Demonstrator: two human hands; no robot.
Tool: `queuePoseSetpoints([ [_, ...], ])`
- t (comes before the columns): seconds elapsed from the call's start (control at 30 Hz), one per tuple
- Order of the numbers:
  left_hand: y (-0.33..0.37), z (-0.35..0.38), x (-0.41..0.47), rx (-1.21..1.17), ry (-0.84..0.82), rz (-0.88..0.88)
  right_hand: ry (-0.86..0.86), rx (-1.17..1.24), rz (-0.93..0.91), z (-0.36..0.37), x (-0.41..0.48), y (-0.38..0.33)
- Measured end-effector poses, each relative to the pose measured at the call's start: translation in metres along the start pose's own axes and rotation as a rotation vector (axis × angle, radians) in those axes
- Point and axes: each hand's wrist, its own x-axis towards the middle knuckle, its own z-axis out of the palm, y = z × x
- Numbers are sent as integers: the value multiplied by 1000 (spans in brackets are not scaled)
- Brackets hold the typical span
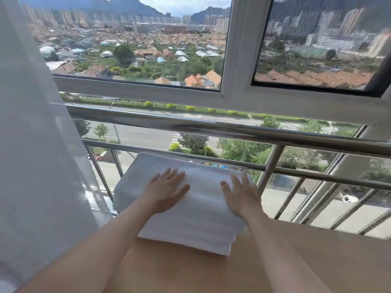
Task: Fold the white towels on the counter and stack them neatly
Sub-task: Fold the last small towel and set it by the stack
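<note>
A stack of folded white towels [198, 210] lies on the light wooden counter [306, 256], its far end reaching the window railing. Several folded layers show at the stack's near right corner. My left hand [166, 192] lies flat on the top towel at the left, fingers straight and spread. On the right side of the same towel my right hand [241, 195] presses down, fingers straight too. Neither hand grips the cloth.
A steel railing [211, 127] with vertical bars runs just behind the stack, in front of a large window. A sheer white curtain [36, 134] hangs at the left, close to the stack's left edge. Bare counter stretches to the right and towards me.
</note>
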Motion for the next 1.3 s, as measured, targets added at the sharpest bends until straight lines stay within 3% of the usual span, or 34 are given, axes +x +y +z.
queuePoseSetpoints([
  [0.13, 20, -10, -25, -17, -26, 71, 16, -55, -47, -15, -35, -2],
  [0.37, 68, -9, -73, -15, 68, 248, 165, -89, -93, -26, -115, 14],
  [0.63, 144, 26, -122, 1, 81, 388, 220, -115, 42, -31, -210, 72],
  [1.03, 318, 90, -167, 160, -40, 520, 171, -33, 281, -43, -320, 263],
  [1.3, 467, 144, -185, 187, -144, 444, 103, 20, 375, -86, -382, 435],
])
